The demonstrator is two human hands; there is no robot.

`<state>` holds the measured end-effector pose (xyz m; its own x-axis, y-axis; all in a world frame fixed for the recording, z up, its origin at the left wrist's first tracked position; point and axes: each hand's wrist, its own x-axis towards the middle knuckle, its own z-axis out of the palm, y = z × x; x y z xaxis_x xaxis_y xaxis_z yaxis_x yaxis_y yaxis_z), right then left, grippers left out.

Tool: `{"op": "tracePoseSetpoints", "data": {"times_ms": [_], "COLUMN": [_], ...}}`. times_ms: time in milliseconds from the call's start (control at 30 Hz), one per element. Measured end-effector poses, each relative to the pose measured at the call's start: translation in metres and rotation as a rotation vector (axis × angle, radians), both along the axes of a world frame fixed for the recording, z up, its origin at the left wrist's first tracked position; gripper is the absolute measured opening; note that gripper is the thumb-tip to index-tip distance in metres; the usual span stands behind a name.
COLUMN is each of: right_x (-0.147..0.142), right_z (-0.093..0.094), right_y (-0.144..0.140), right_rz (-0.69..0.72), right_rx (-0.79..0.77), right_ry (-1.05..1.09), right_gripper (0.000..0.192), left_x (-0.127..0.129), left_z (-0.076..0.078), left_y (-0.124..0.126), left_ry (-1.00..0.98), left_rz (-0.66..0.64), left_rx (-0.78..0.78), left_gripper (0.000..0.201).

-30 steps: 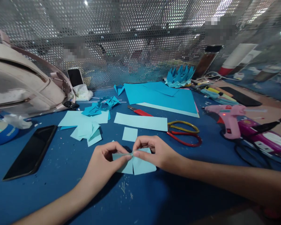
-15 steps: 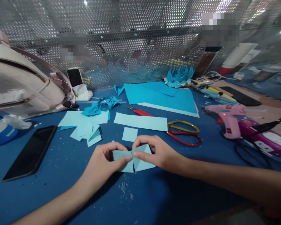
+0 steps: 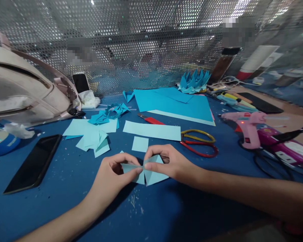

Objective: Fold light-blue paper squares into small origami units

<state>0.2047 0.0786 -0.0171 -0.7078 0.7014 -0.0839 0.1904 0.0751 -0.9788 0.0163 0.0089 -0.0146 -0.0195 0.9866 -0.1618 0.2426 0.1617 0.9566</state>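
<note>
Between my two hands is a folded piece of light blue paper (image 3: 155,173), with a narrow gap running down its middle. My left hand (image 3: 120,168) pinches the left part near the centre, thumb in front and fingers behind. On the other side of the gap, my right hand (image 3: 170,164) pinches the paper the same way. Just beyond my fingers lies a small light blue paper square (image 3: 140,144). Behind it is a long paper strip (image 3: 151,130), covering part of a pair of scissors (image 3: 199,144) with red and yellow handles.
Folded paper pieces (image 3: 94,141) lie left of centre, near a black phone (image 3: 32,164). Blue sheets (image 3: 171,104) and a spiky paper piece (image 3: 194,82) are at the back. A pink glue gun (image 3: 249,129) with cables stands right; a pale backpack (image 3: 27,84) fills the left.
The left part of the folded paper has tilted and shows a narrower face between my fingers. Both hands stay nearly in place, fingertips still meeting at the centre.
</note>
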Motion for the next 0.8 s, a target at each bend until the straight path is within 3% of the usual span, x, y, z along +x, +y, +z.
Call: {"op": "tracePoseSetpoints", "data": {"times_ms": [233,667,800], "right_x": [0.0008,0.0001,0.0003], "right_z": [-0.0024,0.0017,-0.0007], "right_y": [-0.0016,-0.0010,-0.0006], "right_rz": [-0.024,-0.025,-0.033], "right_rx": [0.005,0.027,-0.012], "right_ry": [-0.031,-0.048,-0.048], "right_gripper": [0.028,0.033,0.033], "left_x": [-0.0003,-0.0026,-0.0030], "left_z": [-0.0020,-0.0021,-0.0037], "left_y": [0.0031,0.0025,0.0022], "left_ry": [-0.019,0.007,-0.096], "left_rz": [-0.010,-0.040,-0.043], "left_rx": [-0.052,0.004,-0.039], "left_gripper": [0.014,0.011,0.014]}}
